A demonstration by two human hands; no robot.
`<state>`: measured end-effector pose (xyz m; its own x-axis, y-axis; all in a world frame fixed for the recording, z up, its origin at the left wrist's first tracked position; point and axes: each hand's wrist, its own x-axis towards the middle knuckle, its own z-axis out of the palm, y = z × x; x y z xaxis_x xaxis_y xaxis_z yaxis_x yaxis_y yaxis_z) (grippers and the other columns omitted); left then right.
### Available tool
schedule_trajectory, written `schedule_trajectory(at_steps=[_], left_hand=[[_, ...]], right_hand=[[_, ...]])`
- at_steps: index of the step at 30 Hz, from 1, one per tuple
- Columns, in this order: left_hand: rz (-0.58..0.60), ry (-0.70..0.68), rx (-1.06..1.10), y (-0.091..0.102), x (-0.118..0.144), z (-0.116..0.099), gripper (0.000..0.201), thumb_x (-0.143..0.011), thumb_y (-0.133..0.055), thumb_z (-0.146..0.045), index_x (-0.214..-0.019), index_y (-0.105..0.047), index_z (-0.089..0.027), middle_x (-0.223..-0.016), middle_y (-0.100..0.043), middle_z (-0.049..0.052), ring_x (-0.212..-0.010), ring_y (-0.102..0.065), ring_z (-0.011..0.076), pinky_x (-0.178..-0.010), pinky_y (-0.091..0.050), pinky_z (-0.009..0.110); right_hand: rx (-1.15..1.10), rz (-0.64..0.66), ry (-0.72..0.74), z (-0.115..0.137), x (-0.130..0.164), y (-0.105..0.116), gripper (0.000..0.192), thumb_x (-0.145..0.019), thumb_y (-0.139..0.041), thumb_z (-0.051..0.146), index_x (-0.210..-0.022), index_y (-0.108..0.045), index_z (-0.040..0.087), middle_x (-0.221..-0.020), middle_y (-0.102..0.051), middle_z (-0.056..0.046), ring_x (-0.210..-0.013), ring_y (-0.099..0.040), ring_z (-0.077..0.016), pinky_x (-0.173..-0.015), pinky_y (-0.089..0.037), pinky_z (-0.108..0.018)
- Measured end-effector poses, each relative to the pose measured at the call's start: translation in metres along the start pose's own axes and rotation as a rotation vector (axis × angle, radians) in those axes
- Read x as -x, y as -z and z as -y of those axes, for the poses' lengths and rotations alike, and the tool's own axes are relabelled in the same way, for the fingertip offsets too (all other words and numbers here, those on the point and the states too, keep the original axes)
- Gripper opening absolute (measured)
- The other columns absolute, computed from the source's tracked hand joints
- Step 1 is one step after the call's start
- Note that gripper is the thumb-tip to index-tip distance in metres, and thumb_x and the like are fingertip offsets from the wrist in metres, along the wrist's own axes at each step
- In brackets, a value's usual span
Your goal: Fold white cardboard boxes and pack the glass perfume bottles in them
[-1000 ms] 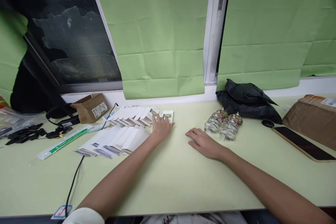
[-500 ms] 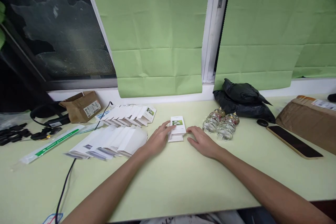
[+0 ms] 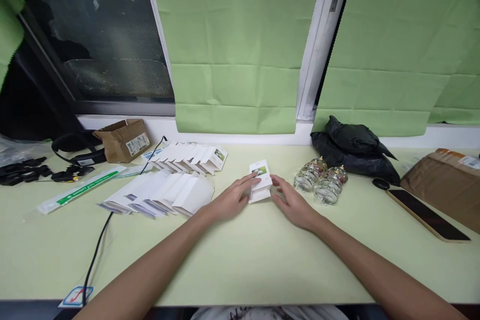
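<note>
In the head view, a small white carton (image 3: pixel 261 183) with a green picture on its face lies on the table, with flaps standing out at its near end. My left hand (image 3: pixel 234 197) has its fingers across the carton's left side and face. At the right edge, my right hand (image 3: pixel 294 203) touches the carton with its fingertips, thumb a little apart from the index finger. Both hands steady the carton between them. Several clear-wrapped ornaments with gold tops (image 3: pixel 328 186) are to the right of my right hand. Left of my left hand lies a row of flattened white cartons (image 3: pixel 193 194).
Behind that row is another row of white cartons (image 3: pixel 210 160). An open brown box (image 3: pixel 125 145), a green-striped packet (image 3: pixel 84 190) and a black cable (image 3: pixel 95 255) are at left. To the right are black plastic bags (image 3: pixel 352 147), a phone (image 3: pixel 427 214) and a large brown parcel (image 3: pixel 442 185).
The view has shifted slightly. The carton has turned a little, and my right hand's fingertips have closed in against its right edge. My left hand stays on it.
</note>
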<state>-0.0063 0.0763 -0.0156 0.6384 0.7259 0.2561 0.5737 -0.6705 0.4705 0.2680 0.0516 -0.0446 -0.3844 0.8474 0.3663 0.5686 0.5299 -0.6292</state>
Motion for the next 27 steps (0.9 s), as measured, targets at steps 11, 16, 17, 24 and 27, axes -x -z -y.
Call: schedule_trajectory(at_steps=[11, 16, 17, 24, 27], left_hand=[[-0.036, 0.002, 0.017, -0.0041, -0.0004, 0.0041, 0.072, -0.097, -0.051, -0.015, -0.164, -0.032, -0.032, -0.174, -0.026, 0.001, -0.159, -0.029, 0.0219, -0.13, -0.032, 0.039], [-0.041, -0.01, 0.041, -0.0057, 0.0003, 0.007, 0.073, -0.095, -0.052, -0.013, -0.163, -0.035, -0.036, -0.173, -0.026, -0.002, -0.159, -0.03, 0.0231, -0.128, -0.036, 0.039], [-0.042, -0.01, 0.046, -0.0059, 0.0004, 0.0076, 0.074, -0.095, -0.052, -0.013, -0.162, -0.035, -0.037, -0.173, -0.026, -0.003, -0.159, -0.03, 0.0233, -0.128, -0.037, 0.039], [-0.044, -0.021, 0.038, -0.0072, 0.0001, 0.0091, 0.075, -0.095, -0.053, -0.012, -0.163, -0.034, -0.037, -0.174, -0.024, -0.003, -0.159, -0.029, 0.0246, -0.129, -0.036, 0.041], [-0.055, -0.042, 0.035, -0.0086, -0.0002, 0.0104, 0.074, -0.095, -0.053, -0.013, -0.163, -0.034, -0.037, -0.174, -0.025, -0.002, -0.159, -0.03, 0.0248, -0.128, -0.037, 0.042]], right_hand=[[-0.016, 0.063, 0.031, -0.0006, -0.0014, 0.0029, 0.059, -0.109, -0.042, 0.033, -0.165, -0.024, 0.033, -0.159, -0.05, -0.008, -0.143, -0.052, -0.0258, -0.121, -0.043, -0.05], [-0.051, 0.067, 0.028, -0.0041, -0.0007, 0.0013, 0.059, -0.108, -0.042, 0.034, -0.165, -0.025, 0.034, -0.156, -0.051, -0.009, -0.142, -0.052, -0.0267, -0.12, -0.043, -0.052], [-0.056, 0.064, 0.03, -0.0047, -0.0008, 0.001, 0.059, -0.108, -0.042, 0.034, -0.165, -0.026, 0.034, -0.156, -0.051, -0.009, -0.142, -0.052, -0.027, -0.12, -0.043, -0.053], [-0.056, 0.067, 0.036, -0.0056, -0.0007, 0.0017, 0.059, -0.108, -0.044, 0.034, -0.165, -0.027, 0.034, -0.156, -0.051, -0.009, -0.142, -0.052, -0.0275, -0.121, -0.042, -0.053], [-0.055, 0.07, 0.039, -0.005, -0.0006, 0.0025, 0.061, -0.107, -0.046, 0.034, -0.165, -0.027, 0.034, -0.156, -0.052, -0.009, -0.142, -0.052, -0.0276, -0.12, -0.042, -0.052]])
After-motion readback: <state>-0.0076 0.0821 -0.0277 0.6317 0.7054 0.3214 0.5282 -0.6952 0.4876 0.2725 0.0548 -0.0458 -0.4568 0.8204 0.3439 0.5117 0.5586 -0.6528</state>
